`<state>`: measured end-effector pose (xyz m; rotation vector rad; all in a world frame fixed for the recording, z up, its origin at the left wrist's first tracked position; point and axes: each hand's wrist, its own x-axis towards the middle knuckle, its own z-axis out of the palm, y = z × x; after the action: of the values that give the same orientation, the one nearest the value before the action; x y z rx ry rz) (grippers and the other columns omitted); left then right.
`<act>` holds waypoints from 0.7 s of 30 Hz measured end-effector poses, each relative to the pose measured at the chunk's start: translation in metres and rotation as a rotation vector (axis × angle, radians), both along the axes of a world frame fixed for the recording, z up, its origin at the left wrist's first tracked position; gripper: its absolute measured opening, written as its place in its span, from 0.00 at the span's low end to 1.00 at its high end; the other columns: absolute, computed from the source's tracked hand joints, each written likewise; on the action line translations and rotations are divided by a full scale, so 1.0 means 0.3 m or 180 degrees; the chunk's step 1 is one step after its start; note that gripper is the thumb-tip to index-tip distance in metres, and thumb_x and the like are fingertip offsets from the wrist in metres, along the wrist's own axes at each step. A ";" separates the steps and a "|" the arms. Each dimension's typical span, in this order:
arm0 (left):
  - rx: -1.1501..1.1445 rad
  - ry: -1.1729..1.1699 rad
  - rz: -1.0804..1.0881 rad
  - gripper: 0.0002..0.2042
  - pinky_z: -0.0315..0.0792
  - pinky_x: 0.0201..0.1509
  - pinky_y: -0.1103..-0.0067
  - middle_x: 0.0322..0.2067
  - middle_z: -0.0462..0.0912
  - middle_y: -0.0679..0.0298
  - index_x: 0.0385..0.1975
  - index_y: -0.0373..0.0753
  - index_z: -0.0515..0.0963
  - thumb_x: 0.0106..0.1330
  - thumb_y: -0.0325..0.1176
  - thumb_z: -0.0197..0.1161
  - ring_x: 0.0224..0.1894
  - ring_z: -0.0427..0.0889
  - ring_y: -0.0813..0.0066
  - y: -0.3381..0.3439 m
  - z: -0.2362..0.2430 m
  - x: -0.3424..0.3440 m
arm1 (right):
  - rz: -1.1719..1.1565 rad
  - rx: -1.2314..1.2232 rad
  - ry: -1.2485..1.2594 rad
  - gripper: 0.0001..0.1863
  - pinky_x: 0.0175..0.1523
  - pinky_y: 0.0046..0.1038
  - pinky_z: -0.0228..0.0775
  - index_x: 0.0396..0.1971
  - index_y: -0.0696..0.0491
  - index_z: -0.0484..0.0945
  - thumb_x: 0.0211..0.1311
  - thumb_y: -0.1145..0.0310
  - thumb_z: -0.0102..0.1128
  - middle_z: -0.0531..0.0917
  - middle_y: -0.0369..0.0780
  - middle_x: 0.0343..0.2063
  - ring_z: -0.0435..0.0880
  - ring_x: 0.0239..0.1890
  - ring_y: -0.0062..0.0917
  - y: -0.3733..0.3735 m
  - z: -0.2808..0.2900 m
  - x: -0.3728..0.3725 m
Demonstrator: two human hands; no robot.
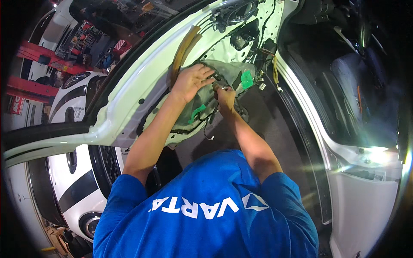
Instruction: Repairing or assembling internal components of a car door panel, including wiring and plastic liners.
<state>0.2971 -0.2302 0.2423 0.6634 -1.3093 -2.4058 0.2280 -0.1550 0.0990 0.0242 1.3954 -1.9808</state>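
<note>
The left hand [189,81] lies spread flat on the plastic sheet [215,90] of the stripped car door [129,112]. The right hand [224,96] pinches a small metal tool [221,87] there; fastening work seems underway, needing steady aim next.

I see a car workshop around me. On the left stand red lift posts [41,64] and a white car with black stripes [73,103]; another striped white car [77,189] sits lower left. The floor [266,124] is dark. Bright glare [378,150] flares at the right, beside a dim car cabin [357,73].
</note>
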 end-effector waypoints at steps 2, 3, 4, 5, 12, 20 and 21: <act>-0.0759 -0.0259 -0.0087 0.28 0.62 0.61 0.63 0.56 0.61 0.41 0.57 0.20 0.52 0.52 0.20 0.47 0.60 0.63 0.51 0.008 -0.028 0.023 | -0.0111 -0.0064 -0.0148 0.09 0.23 0.20 0.62 0.27 0.60 0.74 0.47 0.73 0.64 0.77 0.35 0.21 0.72 0.19 0.18 -0.016 -0.020 0.006; -0.1061 -0.0473 -0.0122 0.26 0.63 0.60 0.67 0.55 0.66 0.47 0.56 0.25 0.59 0.53 0.20 0.47 0.58 0.66 0.57 0.010 -0.050 0.038 | -0.0070 -0.0268 -0.0219 0.10 0.25 0.20 0.63 0.29 0.60 0.75 0.47 0.73 0.64 0.78 0.36 0.23 0.73 0.20 0.17 -0.017 -0.028 0.008; -0.1034 -0.0483 -0.0098 0.26 0.63 0.60 0.67 0.55 0.66 0.47 0.56 0.25 0.59 0.53 0.20 0.47 0.58 0.66 0.57 0.022 -0.080 0.062 | -0.0056 -0.0291 -0.0178 0.10 0.25 0.20 0.63 0.29 0.60 0.75 0.47 0.73 0.64 0.78 0.36 0.23 0.73 0.20 0.17 -0.021 -0.031 0.008; -0.1329 -0.0558 -0.0001 0.24 0.63 0.59 0.69 0.54 0.68 0.49 0.55 0.27 0.62 0.54 0.21 0.47 0.58 0.68 0.59 0.044 -0.116 0.094 | -0.0111 -0.0573 -0.0282 0.10 0.26 0.20 0.64 0.29 0.61 0.75 0.47 0.73 0.63 0.78 0.36 0.24 0.73 0.20 0.18 -0.024 -0.032 0.009; -0.3879 -0.1678 0.0043 0.21 0.63 0.58 0.68 0.49 0.72 0.48 0.53 0.31 0.66 0.59 0.26 0.52 0.52 0.71 0.52 0.149 -0.318 0.317 | 0.0661 0.0643 0.0505 0.13 0.28 0.22 0.68 0.26 0.64 0.77 0.48 0.67 0.63 0.80 0.39 0.18 0.78 0.20 0.20 -0.010 -0.002 -0.058; -0.4664 -0.2887 -0.0979 0.32 0.70 0.48 0.65 0.51 0.66 0.44 0.58 0.35 0.58 0.54 0.38 0.63 0.46 0.73 0.47 0.217 -0.206 0.243 | 0.1209 -0.0067 -0.1197 0.09 0.23 0.28 0.68 0.27 0.60 0.74 0.51 0.70 0.62 0.68 0.35 0.10 0.72 0.15 0.25 -0.045 0.011 -0.135; -0.4647 -0.2856 -0.0952 0.32 0.70 0.48 0.65 0.51 0.66 0.44 0.58 0.35 0.58 0.54 0.38 0.63 0.46 0.73 0.47 0.204 -0.184 0.235 | 0.1188 -0.0370 -0.1648 0.09 0.22 0.27 0.68 0.27 0.60 0.74 0.50 0.70 0.62 0.67 0.35 0.11 0.71 0.15 0.24 -0.047 0.011 -0.138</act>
<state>0.3676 -0.1690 0.1872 1.0260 -2.9959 -0.5762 0.1866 -0.1692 0.1023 0.1951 0.8761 -1.5907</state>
